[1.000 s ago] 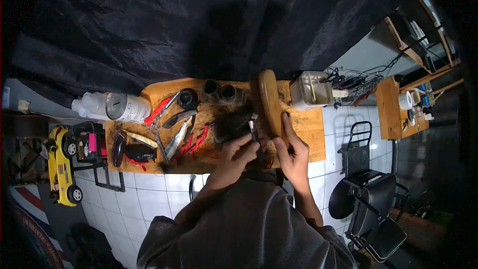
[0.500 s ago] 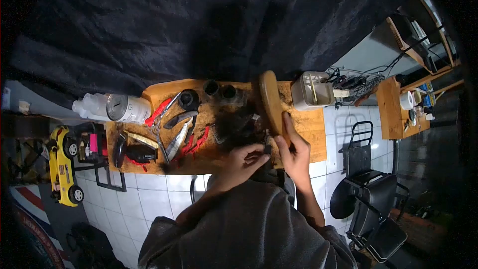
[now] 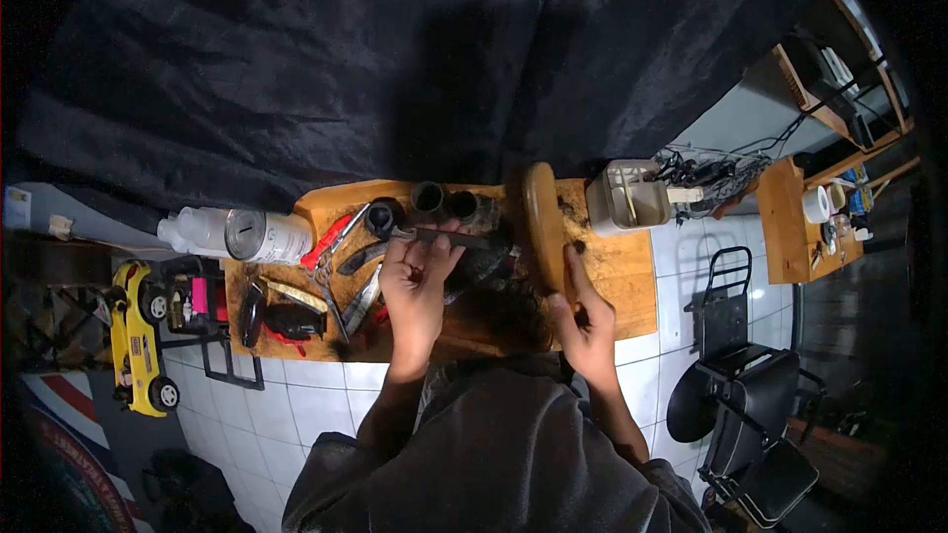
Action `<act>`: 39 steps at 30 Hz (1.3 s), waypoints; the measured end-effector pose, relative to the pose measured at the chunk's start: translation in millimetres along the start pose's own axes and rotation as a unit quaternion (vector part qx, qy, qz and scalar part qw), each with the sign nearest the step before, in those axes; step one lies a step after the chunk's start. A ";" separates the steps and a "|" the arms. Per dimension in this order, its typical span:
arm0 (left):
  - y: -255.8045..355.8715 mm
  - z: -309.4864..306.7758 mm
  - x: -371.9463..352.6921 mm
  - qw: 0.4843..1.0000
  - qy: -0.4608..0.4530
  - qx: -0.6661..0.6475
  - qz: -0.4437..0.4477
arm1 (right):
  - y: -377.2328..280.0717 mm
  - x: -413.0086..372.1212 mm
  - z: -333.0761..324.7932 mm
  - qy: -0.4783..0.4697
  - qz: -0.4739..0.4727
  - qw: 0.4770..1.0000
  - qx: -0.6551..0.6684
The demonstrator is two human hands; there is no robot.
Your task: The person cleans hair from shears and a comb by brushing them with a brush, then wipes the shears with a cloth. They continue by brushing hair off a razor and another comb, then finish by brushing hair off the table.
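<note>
My right hand [image 3: 589, 331] grips a long wooden-backed brush [image 3: 542, 222], its fingers round the near end and its dark bristles turned left. Raised over the table's middle, my left hand [image 3: 415, 286] pinches a slim dark bar-like tool [image 3: 449, 237] with a pale tip; its exact kind is unclear. Dark loose hair [image 3: 509, 321] lies on the wooden table [image 3: 627, 286] between the hands. Beyond the left hand stand two dark cups [image 3: 429, 198]. Left of it are scissors [image 3: 326, 278] and a hair clipper [image 3: 294, 319].
A white can [image 3: 267, 235] and clear bottles [image 3: 193, 229] stand at the table's left. A grey bin [image 3: 630, 199] sits at the back right. A black chair [image 3: 755, 390] is on the tiled floor to the right, a yellow toy car [image 3: 138, 336] at left.
My left hand has moved left and away from me, off the brush's side, with the dark tool in its fingers. My right hand still holds the brush in nearly the same spot.
</note>
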State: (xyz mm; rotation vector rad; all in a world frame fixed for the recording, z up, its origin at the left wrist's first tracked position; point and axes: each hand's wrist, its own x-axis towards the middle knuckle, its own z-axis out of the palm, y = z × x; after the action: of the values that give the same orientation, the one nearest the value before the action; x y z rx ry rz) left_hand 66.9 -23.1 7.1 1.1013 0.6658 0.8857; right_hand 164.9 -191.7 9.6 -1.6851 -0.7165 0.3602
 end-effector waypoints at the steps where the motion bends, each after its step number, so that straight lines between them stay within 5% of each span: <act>1: -3.3 -1.4 -0.5 0.999 0.000 0.033 -0.006 | -4.3 0.9 0.4 -0.024 -0.037 0.999 -0.023; 4: -12.4 -6.0 -6.1 0.997 -0.002 0.073 -0.012 | -7.8 4.5 3.6 -0.090 -0.126 0.984 -0.088; 10: 19.3 6.3 -2.1 0.993 0.058 -0.101 0.027 | 17.3 8.7 4.3 -0.016 -0.022 0.994 -0.110; 13: 11.5 -15.9 -3.8 0.983 -0.046 0.146 0.104 | 11.6 8.3 -9.4 -0.072 0.096 0.992 0.026; 14: 15.8 -23.2 -5.1 0.951 -0.088 0.279 0.100 | 10.4 6.9 -14.6 -0.105 0.103 0.987 0.059; 17: 11.1 -38.2 -10.1 0.818 -0.173 0.449 0.314 | -5.4 11.2 -28.7 -0.217 0.057 0.970 0.094; 18: 14.2 -35.4 -11.1 0.810 -0.177 0.442 0.342 | -11.7 14.3 -29.6 -0.241 0.049 0.966 0.086; 22: 24.5 -22.5 -0.7 0.892 -0.195 0.257 0.317 | -0.6 15.3 -25.5 -0.183 0.094 0.978 0.041; 25: 25.8 -23.8 2.5 0.910 -0.146 0.251 0.295 | 14.1 17.6 -24.4 -0.100 0.061 0.992 -0.049; 34: 14.2 -5.1 21.6 0.892 0.045 0.378 0.244 | 16.1 19.8 -16.7 -0.061 0.063 0.995 -0.043; 39: 9.8 5.4 32.9 0.885 0.019 0.416 0.209 | 17.3 21.8 -13.7 -0.065 0.091 0.994 -0.012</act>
State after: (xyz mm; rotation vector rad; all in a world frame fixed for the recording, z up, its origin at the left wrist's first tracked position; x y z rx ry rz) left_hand 85.2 4.7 17.2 2.0636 0.8904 1.0089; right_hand 194.1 -190.2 -0.6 -1.7671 -0.6663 0.5970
